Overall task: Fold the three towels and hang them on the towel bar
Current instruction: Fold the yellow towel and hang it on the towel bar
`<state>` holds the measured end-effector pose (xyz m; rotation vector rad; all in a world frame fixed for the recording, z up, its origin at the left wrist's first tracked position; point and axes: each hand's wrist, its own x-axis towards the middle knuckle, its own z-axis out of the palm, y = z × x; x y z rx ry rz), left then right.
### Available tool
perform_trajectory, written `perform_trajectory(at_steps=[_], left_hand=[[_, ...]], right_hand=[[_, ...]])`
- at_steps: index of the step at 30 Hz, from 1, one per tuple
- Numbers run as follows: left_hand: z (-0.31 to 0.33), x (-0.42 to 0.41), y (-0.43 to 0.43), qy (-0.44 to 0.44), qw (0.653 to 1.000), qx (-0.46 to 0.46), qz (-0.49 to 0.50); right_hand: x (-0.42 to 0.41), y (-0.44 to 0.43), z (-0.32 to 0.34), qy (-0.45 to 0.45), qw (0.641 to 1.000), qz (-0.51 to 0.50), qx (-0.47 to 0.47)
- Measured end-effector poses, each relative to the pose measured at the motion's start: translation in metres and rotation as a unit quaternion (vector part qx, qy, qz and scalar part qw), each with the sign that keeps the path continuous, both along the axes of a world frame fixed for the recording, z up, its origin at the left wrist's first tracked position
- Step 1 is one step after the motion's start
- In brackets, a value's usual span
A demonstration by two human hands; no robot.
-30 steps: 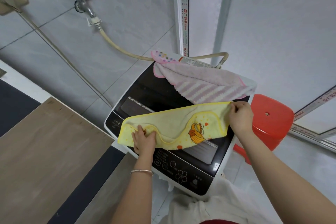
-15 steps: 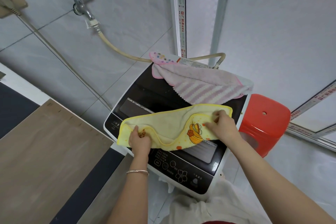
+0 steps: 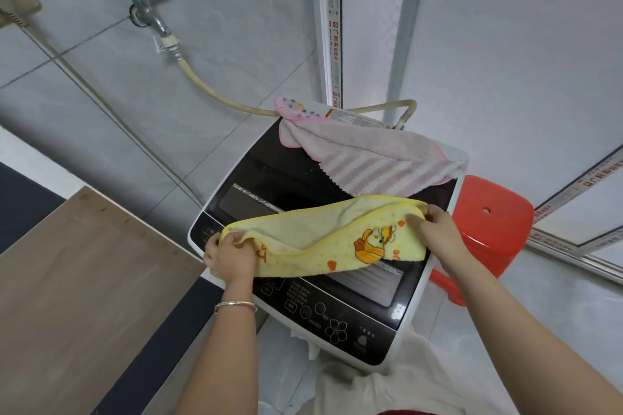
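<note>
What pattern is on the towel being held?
The yellow towel has an orange cartoon print, small orange spots and yellow edging; head view.

The right hand (image 3: 435,232) slides back out to the yellow towel (image 3: 323,239)'s right end and pinches it, while the left hand (image 3: 229,254) lifts its end, so the towel's near edge now rises off the washing machine lid (image 3: 269,178).

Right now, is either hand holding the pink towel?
No, left hand and right hand grip the yellow towel; the pink towel lies on the washer.
</note>
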<state>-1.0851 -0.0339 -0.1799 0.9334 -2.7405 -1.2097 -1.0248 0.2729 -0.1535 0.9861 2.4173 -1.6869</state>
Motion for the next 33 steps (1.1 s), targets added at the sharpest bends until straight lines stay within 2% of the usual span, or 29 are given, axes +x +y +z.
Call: perform_trajectory(at_steps=[4,9,26,33], left_hand=[[0.007,-0.012,-0.016,0.050,0.998,-0.001,-0.026],[0.019,-0.027,-0.035,0.036,0.994,0.095,-0.042],[-0.006,-0.039,-0.035,0.008,0.998,0.032,-0.062],[-0.011,-0.041,-0.033,0.024,0.997,0.003,-0.071]], right_hand=[[-0.006,0.004,-0.006,0.001,0.997,-0.047,0.065],[-0.008,0.009,-0.005,-0.004,0.990,-0.078,0.114],[-0.022,0.015,-0.009,-0.022,0.969,-0.077,0.235],[-0.020,0.015,-0.007,-0.012,0.977,-0.061,0.205]])
